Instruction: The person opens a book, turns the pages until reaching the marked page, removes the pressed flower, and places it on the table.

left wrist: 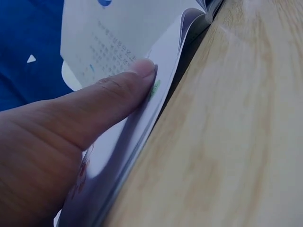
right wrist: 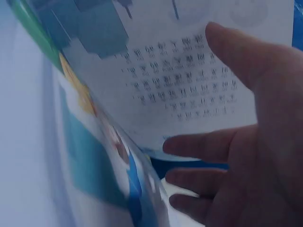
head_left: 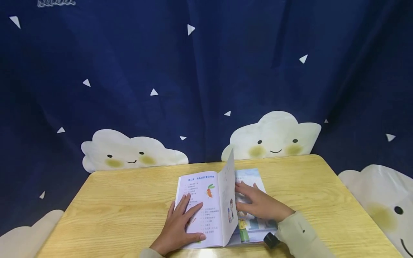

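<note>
A picture book lies open on the table, with a list of text and a small carrot drawing on its left page (head_left: 212,211). One leaf (head_left: 228,200) stands nearly upright at the spine. My left hand (head_left: 177,227) rests on the left page with fingers spread, and its thumb (left wrist: 109,101) lies near the lower edge. Behind the raised leaf is my right hand (head_left: 266,205), over the colourful right page (head_left: 250,175). Its fingers (right wrist: 201,144) are extended and apart, beside the leaf's printed side (right wrist: 165,71), with no page pinched between them.
The book sits near the front of a light wooden table (head_left: 122,204). Beyond the back edge hangs a dark blue curtain (head_left: 206,71) with smiling clouds and white triangles. A small black object (head_left: 271,240) is at the right sleeve.
</note>
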A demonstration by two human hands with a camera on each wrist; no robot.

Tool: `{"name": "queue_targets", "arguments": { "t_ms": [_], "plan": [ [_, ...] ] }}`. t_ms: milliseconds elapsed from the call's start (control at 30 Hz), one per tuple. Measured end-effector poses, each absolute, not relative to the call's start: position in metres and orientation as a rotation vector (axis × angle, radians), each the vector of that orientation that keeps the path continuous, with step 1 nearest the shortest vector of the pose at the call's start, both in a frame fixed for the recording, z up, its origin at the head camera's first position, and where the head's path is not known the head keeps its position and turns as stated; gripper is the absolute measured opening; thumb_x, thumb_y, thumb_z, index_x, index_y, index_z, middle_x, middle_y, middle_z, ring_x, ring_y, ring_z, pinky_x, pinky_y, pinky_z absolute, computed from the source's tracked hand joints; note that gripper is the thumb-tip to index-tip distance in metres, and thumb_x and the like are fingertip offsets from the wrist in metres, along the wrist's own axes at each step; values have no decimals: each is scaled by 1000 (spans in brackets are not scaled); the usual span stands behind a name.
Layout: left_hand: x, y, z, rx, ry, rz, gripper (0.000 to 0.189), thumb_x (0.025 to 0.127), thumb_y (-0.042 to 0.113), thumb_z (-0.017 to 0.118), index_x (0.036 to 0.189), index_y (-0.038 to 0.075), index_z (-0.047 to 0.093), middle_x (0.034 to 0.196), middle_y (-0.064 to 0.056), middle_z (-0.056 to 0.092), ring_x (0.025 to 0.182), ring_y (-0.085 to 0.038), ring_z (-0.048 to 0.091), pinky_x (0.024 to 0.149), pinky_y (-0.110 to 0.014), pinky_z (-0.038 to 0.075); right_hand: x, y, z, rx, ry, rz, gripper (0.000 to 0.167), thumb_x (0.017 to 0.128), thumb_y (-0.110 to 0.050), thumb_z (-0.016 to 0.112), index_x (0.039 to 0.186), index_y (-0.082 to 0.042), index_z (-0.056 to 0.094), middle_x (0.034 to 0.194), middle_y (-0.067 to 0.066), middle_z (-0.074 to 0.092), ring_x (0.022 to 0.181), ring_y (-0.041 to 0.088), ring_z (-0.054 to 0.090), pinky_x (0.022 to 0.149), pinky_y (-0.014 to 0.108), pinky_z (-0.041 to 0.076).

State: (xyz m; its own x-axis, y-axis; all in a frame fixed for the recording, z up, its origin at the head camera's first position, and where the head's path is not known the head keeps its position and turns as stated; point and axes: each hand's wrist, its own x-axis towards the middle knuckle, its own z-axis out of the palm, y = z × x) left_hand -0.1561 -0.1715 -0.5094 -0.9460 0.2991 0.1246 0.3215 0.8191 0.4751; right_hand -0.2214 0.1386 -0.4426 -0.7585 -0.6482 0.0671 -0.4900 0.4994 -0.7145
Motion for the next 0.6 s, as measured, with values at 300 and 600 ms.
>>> {"name": "queue_targets", "arguments": {
  "t_ms": [300, 600],
  "plan": [
    [-157, -174, -510, -522, -2886, -877, 93, 69, 75, 65, 147, 30, 41, 158, -12, 22, 146, -31, 15, 113, -58, 1, -206, 118, -443, -779, 2602, -917, 82, 88, -64, 53, 145, -5, 43, 154, 22, 27, 143, 44, 17, 109, 70, 8],
    [-160, -173, -505, -350, -2595, -1481, 51, 107, 25, 14, 144, 12, 47, 151, -12, 38, 143, -32, 25, 115, -50, 3, -195, 99, -449, -745, 2764, -796, 95, 82, -76, 48, 148, -8, 39, 155, 19, 27, 144, 42, 17, 111, 66, 9]
  ]
}}
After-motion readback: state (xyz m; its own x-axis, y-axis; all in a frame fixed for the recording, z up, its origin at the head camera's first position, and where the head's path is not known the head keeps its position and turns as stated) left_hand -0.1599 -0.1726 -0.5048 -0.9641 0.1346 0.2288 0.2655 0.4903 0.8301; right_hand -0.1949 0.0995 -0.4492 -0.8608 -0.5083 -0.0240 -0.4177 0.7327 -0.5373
